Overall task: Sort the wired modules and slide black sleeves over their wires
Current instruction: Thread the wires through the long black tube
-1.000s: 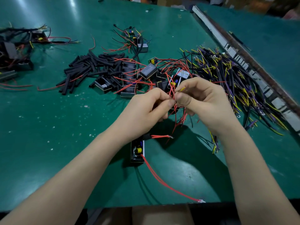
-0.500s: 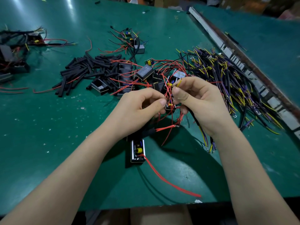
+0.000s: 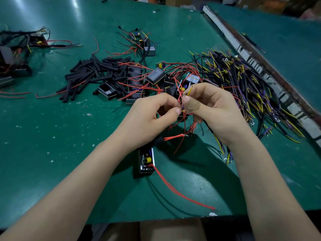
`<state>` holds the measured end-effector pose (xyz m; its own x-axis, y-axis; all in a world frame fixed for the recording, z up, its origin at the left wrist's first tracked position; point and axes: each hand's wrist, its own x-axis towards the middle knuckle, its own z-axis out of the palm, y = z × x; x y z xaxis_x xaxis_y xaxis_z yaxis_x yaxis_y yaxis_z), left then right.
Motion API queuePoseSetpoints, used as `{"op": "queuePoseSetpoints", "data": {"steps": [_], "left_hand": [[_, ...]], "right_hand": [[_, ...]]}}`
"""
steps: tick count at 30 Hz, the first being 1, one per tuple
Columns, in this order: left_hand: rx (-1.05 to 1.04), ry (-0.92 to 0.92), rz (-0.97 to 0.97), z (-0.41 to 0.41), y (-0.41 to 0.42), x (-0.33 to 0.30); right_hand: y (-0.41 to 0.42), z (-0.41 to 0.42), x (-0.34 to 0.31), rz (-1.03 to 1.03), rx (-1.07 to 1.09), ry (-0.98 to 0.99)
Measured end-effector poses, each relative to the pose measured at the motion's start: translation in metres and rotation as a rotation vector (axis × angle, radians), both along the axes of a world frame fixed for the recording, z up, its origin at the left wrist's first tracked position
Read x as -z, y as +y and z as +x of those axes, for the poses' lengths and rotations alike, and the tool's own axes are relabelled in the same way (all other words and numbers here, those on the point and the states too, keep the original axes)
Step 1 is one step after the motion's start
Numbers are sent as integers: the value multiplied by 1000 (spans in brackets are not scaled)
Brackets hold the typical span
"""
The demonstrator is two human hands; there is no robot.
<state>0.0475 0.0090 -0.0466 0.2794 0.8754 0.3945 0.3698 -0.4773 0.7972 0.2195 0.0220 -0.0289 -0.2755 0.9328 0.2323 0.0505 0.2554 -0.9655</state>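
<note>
My left hand [image 3: 152,117] and right hand [image 3: 210,108] pinch thin red wires [image 3: 180,101] between curled fingertips; the right also holds a yellow-tipped wire [image 3: 189,91]. Boxy modules [image 3: 155,76] and matte black sleeves [image 3: 93,73] lie beyond on green table [image 3: 52,136].

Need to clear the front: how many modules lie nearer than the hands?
1: an open module lies under the left hand's wrist, its red wire trailing to the table's front edge. Others may hide beneath either hand.
</note>
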Motion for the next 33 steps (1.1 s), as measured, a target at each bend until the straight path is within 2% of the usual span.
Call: {"op": "queuePoseSetpoints", "data": {"steps": [6, 11, 23, 28, 33], "left_hand": [[40, -83, -42, 2, -2, 0], [129, -170, -103, 1, -1, -1], [259, -174, -233, -4, 0, -3], [267, -208, -255, -4, 0, -2], [206, -263, -189, 2, -1, 0]], "right_hand": [[0, 0, -2, -259, -25, 207], [0, 6, -7, -401, -73, 266], [-2, 9, -5, -339, -231, 162], [-2, 5, -2, -356, -208, 167], [-1, 0, -1, -361, -95, 223]]}}
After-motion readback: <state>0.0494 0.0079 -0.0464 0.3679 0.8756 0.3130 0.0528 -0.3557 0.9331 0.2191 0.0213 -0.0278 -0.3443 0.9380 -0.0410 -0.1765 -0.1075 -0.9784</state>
